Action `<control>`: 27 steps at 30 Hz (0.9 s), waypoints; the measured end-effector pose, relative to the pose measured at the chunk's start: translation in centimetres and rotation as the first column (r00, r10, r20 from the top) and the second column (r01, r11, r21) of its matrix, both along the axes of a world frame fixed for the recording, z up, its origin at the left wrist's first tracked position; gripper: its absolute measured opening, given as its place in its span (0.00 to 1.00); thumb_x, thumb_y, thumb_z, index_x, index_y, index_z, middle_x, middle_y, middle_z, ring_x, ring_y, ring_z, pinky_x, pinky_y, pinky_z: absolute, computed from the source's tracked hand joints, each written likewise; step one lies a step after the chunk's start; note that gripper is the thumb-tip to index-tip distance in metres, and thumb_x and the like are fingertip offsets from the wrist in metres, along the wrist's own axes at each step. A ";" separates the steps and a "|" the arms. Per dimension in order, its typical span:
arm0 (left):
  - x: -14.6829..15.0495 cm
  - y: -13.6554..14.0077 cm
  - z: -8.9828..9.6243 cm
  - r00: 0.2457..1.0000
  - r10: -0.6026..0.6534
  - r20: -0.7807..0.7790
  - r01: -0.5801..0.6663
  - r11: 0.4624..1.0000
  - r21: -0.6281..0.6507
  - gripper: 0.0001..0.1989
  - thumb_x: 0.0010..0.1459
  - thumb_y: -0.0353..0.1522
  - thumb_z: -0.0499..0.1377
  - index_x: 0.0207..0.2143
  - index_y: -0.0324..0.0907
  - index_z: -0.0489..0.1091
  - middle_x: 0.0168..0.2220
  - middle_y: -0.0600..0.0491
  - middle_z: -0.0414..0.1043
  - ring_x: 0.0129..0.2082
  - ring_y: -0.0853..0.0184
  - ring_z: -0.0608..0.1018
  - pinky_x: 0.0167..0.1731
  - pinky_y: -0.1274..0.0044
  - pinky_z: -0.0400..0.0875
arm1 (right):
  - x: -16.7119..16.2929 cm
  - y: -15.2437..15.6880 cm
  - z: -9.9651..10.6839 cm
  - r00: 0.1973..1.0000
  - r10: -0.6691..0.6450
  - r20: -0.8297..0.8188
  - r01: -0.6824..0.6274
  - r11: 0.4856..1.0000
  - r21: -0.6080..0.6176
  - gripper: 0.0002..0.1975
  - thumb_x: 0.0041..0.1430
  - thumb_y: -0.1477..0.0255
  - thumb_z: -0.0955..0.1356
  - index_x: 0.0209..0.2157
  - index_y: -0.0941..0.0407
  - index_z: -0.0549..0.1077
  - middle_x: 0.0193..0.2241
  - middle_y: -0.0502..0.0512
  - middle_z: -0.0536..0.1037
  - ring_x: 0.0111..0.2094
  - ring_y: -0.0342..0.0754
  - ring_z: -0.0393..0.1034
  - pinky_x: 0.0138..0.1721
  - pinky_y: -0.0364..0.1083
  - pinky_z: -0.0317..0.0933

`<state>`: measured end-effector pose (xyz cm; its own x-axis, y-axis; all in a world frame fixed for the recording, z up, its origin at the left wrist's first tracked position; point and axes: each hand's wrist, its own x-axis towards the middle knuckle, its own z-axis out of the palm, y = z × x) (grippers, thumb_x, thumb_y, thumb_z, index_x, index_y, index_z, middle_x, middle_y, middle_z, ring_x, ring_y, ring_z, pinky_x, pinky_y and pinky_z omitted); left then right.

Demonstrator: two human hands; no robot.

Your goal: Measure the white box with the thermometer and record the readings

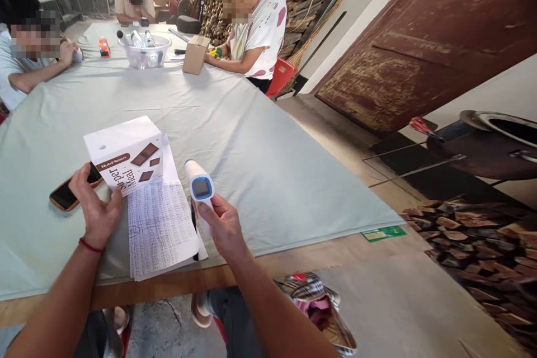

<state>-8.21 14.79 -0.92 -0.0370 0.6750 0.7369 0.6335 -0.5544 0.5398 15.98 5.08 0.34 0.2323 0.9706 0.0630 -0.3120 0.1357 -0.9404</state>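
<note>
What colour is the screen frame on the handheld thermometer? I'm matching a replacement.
Blue, on the white gun-shaped thermometer held in the right hand; head view.
</note>
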 end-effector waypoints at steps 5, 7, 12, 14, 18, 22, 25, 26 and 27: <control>1.4 -2.3 1.2 0.952 -0.233 -0.199 0.262 0.955 0.137 0.15 0.61 0.26 0.60 0.50 0.43 0.66 0.43 0.49 0.70 0.44 0.61 0.75 0.41 0.69 0.73 | 3.2 -0.6 -1.0 0.968 -0.157 0.196 0.166 0.986 -0.032 0.19 0.49 0.56 0.75 0.36 0.56 0.77 0.29 0.51 0.75 0.32 0.48 0.67 0.37 0.46 0.63; 2.1 -2.9 1.2 0.858 -0.420 -0.296 0.445 0.895 0.019 0.11 0.63 0.24 0.58 0.46 0.43 0.68 0.41 0.51 0.72 0.41 0.65 0.76 0.42 0.71 0.74 | 4.3 -1.0 -1.5 0.956 -0.188 0.227 0.203 0.978 -0.046 0.20 0.48 0.56 0.75 0.37 0.56 0.77 0.30 0.52 0.76 0.32 0.48 0.67 0.36 0.46 0.63; 3.1 -3.3 0.9 0.689 -0.559 -0.461 0.567 0.812 -0.137 0.07 0.64 0.25 0.58 0.44 0.40 0.69 0.41 0.50 0.74 0.40 0.64 0.76 0.42 0.70 0.71 | 5.7 -1.5 -2.0 0.936 -0.221 0.274 0.244 0.968 -0.052 0.22 0.51 0.53 0.74 0.39 0.57 0.77 0.30 0.52 0.77 0.30 0.47 0.67 0.34 0.46 0.63; 3.1 -3.2 1.0 0.685 -0.566 -0.459 0.567 0.810 -0.152 0.06 0.64 0.26 0.58 0.44 0.40 0.69 0.41 0.49 0.74 0.41 0.63 0.76 0.43 0.70 0.71 | 6.1 -1.4 -2.0 0.919 -0.206 0.337 0.236 0.971 -0.050 0.24 0.52 0.52 0.72 0.41 0.57 0.77 0.32 0.53 0.78 0.32 0.48 0.69 0.35 0.47 0.64; 3.1 -3.1 1.2 0.674 -0.567 -0.474 0.572 0.806 -0.150 0.05 0.64 0.27 0.58 0.43 0.39 0.69 0.41 0.48 0.74 0.40 0.63 0.76 0.42 0.70 0.70 | 7.4 -1.1 -2.7 0.682 -0.243 0.690 0.332 0.943 0.005 0.26 0.52 0.52 0.71 0.46 0.57 0.77 0.41 0.60 0.79 0.41 0.56 0.72 0.42 0.52 0.67; 3.1 -3.2 1.0 0.650 -0.569 -0.504 0.576 0.801 -0.162 0.04 0.64 0.27 0.58 0.43 0.38 0.69 0.41 0.47 0.74 0.40 0.62 0.76 0.42 0.68 0.70 | 9.0 -1.0 -4.4 0.280 -0.197 0.940 0.386 0.919 0.077 0.23 0.55 0.56 0.69 0.47 0.56 0.76 0.41 0.62 0.78 0.46 0.59 0.70 0.46 0.54 0.65; 3.1 -3.3 0.9 0.634 -0.576 -0.515 0.580 0.796 -0.176 0.04 0.65 0.28 0.58 0.42 0.38 0.69 0.42 0.47 0.74 0.40 0.61 0.76 0.41 0.68 0.69 | 9.7 -1.2 -5.1 0.118 -0.114 0.986 0.371 0.927 0.062 0.21 0.57 0.58 0.69 0.47 0.56 0.76 0.39 0.61 0.77 0.44 0.58 0.70 0.43 0.53 0.65; 3.1 -3.3 0.8 0.632 -0.578 -0.516 0.582 0.794 -0.176 0.03 0.65 0.28 0.58 0.41 0.38 0.69 0.41 0.47 0.74 0.40 0.61 0.77 0.41 0.68 0.69 | 9.8 -1.2 -5.1 0.071 -0.111 0.991 0.375 0.924 0.076 0.21 0.57 0.59 0.68 0.47 0.56 0.75 0.39 0.62 0.77 0.43 0.59 0.70 0.43 0.53 0.65; 3.2 -3.4 0.8 0.632 -0.579 -0.515 0.583 0.793 -0.176 0.03 0.65 0.28 0.58 0.41 0.38 0.69 0.41 0.48 0.74 0.40 0.61 0.77 0.40 0.68 0.69 | 9.7 -1.3 -5.0 0.021 -0.128 0.992 0.385 0.917 0.110 0.21 0.58 0.59 0.68 0.48 0.57 0.75 0.40 0.63 0.76 0.43 0.60 0.69 0.43 0.55 0.65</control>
<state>-5.03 11.44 -0.17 0.7462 0.4176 0.5184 0.3528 -0.9085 0.2240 25.70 3.78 -4.70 0.3201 0.8838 0.3413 0.9134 -0.1923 -0.3588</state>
